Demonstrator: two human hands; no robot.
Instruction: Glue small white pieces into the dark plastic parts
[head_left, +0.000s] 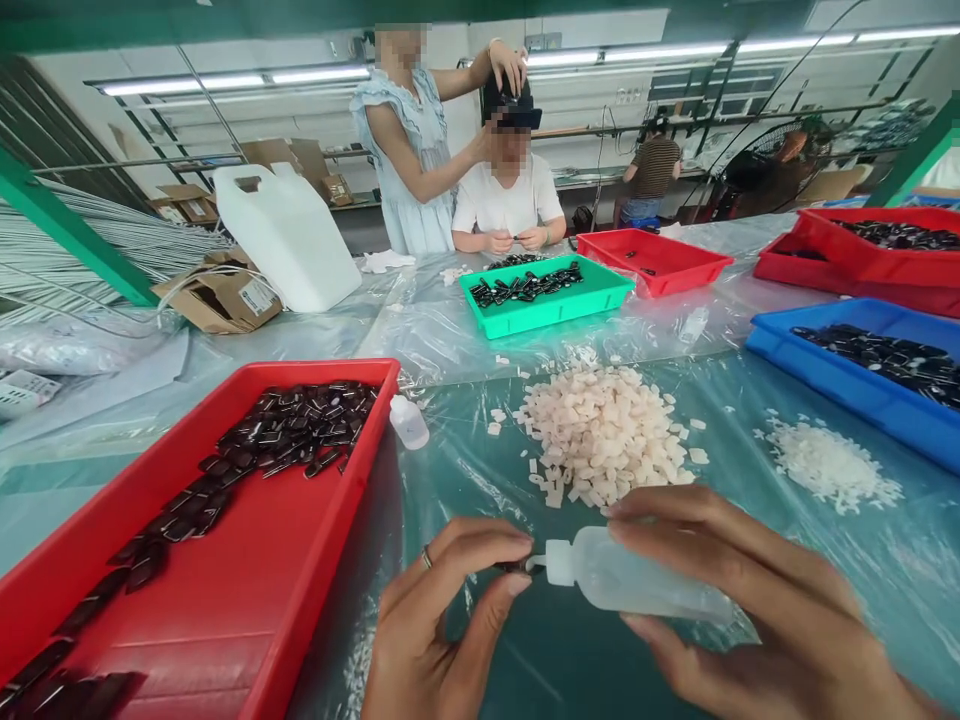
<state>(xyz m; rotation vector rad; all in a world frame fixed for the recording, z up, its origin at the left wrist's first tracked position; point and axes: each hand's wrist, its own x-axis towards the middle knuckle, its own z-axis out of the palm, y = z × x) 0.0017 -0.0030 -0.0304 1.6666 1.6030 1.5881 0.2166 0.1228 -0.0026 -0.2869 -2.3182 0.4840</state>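
fingers of the left hand (pixel 442 625) are clamping, thumb against forefinger, on a small dark piece (pixel 513 566), which is sitting low in the middle of the view, above the plastic-covered table (pixel 555 660). the right hand (pixel 757 590) is gripping a translucent squeeze bottle (pixel 637 575), thumb below and fingers above, and is holding it sideways with its nozzle (pixel 537 562) pointing left. the nozzle is reaching right up to the dark piece; i cannot tell whether liquid is coming out.

just beyond the hands a heap of cream pieces (pixel 607 430) is lying, with a smaller white heap (pixel 832 465) lying to its right. a red tray (pixel 225 600) is holding more dark pieces (pixel 307 425) on the left, and a second bottle (pixel 409 422) is resting just beside its rim. a blue tray (pixel 817 377) is standing at the right, a green tray (pixel 555 317) farther back. across the table a person in white (pixel 510 200) is sitting.
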